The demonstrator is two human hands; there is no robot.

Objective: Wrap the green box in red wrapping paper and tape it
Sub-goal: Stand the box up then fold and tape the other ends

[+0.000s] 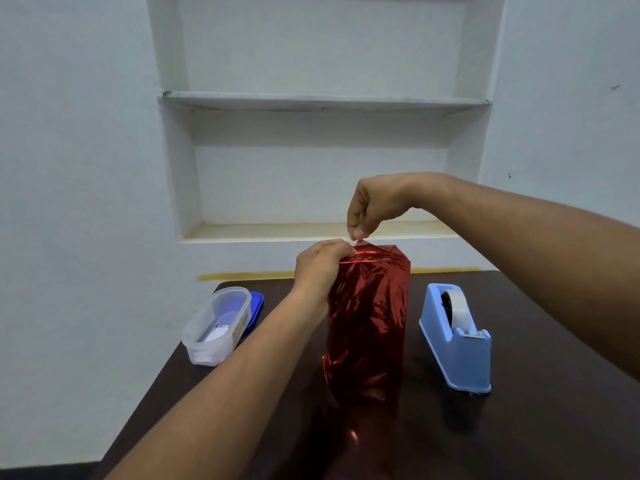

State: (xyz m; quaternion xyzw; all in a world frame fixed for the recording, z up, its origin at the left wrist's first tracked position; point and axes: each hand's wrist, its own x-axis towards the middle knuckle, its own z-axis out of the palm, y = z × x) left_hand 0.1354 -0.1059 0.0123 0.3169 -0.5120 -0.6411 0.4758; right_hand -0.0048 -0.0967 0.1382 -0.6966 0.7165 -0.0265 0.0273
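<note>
Standing upright mid-surface (519, 427), box in red wrapping paper (367, 317) is our landmark; no green shows, foil covers every side we see. Our left hand (320, 268) curls over the box's top left edge, grip pressed down on the folded paper. Our right hand (375, 202) hangs just above the box top, thumb and forefinger pinched together on a small clear piece of tape (360, 241) touching the top fold. Right of the box, apart from it, sits a blue tape dispenser (457, 341) with a clear roll. Left of the box, a clear plastic container (218, 323) with a blue lid (256, 304) behind it. Behind the box, white wall niche shelves (325, 102).
</note>
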